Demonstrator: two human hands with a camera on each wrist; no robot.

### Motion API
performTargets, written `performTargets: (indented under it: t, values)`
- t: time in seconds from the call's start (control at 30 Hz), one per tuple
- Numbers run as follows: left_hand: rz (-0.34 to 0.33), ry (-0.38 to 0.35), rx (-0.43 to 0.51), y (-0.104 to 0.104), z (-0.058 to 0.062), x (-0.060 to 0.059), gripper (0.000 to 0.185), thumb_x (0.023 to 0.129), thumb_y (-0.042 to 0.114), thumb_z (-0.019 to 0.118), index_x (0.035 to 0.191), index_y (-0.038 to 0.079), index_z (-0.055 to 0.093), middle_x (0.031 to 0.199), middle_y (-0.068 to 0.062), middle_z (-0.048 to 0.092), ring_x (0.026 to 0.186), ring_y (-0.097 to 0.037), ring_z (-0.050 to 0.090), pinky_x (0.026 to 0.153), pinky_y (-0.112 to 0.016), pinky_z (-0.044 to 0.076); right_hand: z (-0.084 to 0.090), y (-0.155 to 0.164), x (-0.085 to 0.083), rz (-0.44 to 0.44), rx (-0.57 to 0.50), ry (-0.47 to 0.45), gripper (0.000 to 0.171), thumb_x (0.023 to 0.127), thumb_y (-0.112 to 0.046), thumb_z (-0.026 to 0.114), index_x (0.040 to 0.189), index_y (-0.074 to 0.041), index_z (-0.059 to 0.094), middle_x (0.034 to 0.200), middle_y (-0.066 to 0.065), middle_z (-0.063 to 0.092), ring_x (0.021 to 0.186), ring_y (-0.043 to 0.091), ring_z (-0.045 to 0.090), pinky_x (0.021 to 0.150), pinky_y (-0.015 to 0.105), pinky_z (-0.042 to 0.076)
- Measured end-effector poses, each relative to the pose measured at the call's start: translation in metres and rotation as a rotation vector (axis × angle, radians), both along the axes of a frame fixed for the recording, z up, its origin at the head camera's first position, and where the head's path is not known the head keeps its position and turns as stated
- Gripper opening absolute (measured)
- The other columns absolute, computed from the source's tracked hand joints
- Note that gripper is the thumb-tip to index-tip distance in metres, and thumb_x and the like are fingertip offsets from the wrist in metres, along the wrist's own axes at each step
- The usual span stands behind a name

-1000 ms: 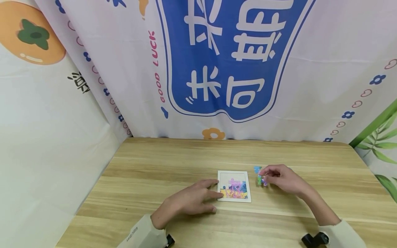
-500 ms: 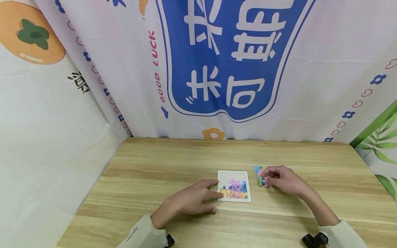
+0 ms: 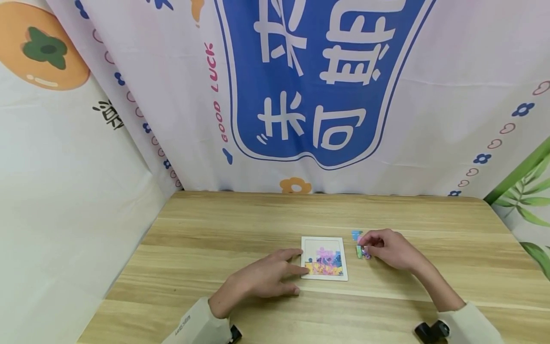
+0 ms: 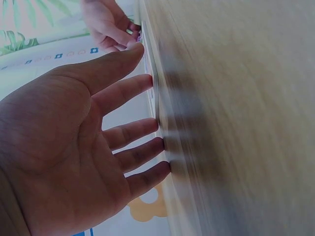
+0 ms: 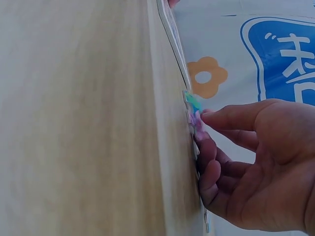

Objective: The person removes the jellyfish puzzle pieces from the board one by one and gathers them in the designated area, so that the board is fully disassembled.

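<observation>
wooden table (image 3: 215, 229): flat left hand (image 3: 262, 279) steadies puzzle board (image 3: 324, 258), right hand (image 3: 388, 249) pinches piece (image 3: 363, 251).

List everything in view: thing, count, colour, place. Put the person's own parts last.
Table: one, light wood, fills the foreground.
Puzzle board: one, white frame with a pink, blue and yellow picture partly filled in, centre of the table.
Loose puzzle pieces: a small cluster, blue, green and purple, right of the board; exact count unclear.
Backdrop cloth: one, white with a blue emblem, behind the table.
Left hand: one, fingers straight, touching the board's left edge.
Right hand: one, fingers pinching a purple piece in the cluster.
</observation>
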State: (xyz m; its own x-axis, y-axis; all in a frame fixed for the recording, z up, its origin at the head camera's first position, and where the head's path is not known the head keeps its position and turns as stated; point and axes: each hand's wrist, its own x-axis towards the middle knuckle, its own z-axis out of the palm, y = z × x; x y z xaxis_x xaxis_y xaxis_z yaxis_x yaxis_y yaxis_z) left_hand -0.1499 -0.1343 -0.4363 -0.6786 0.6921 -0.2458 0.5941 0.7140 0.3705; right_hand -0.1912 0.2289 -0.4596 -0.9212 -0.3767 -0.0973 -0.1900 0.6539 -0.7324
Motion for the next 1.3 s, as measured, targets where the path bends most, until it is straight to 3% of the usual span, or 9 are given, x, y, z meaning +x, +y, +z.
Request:
performTargets:
  t: [0.3, 0.77, 1.3]
  values:
    - [0.002, 0.003, -0.003, -0.0004, 0.0010, 0.0004, 0.050, 0.104, 0.042, 0.071, 0.152, 0.031, 0.062, 0.174, -0.007, 0.036, 0.161, -0.027, 0.036, 0.130, -0.048, 0.038, 0.0017, -0.0048, 0.0015, -0.003, 0.009, 0.005, 0.011, 0.097, -0.006, 0.076, 0.108, -0.007, 0.075, 0.096, 0.003, 0.071, 0.085, 0.018, 0.058, 0.069, 0.022, 0.049]
    - [-0.008, 0.012, 0.004, -0.0019, 0.0009, 0.0009, 0.051, 0.104, 0.042, 0.071, 0.152, 0.030, 0.062, 0.174, -0.008, 0.037, 0.161, -0.026, 0.037, 0.129, -0.047, 0.039, 0.0011, -0.0092, -0.0030, 0.003, 0.044, 0.060, 0.010, 0.097, -0.007, 0.077, 0.106, -0.008, 0.076, 0.096, 0.001, 0.071, 0.084, 0.016, 0.058, 0.070, 0.022, 0.049]
    - [-0.013, 0.017, -0.012, -0.0010, 0.0009, 0.0007, 0.051, 0.104, 0.043, 0.071, 0.153, 0.032, 0.062, 0.174, -0.007, 0.037, 0.161, -0.025, 0.037, 0.129, -0.047, 0.039, 0.0026, -0.0101, -0.0005, 0.013, 0.015, 0.070, 0.011, 0.098, -0.006, 0.076, 0.108, -0.007, 0.077, 0.097, 0.002, 0.073, 0.081, 0.014, 0.058, 0.068, 0.022, 0.049]
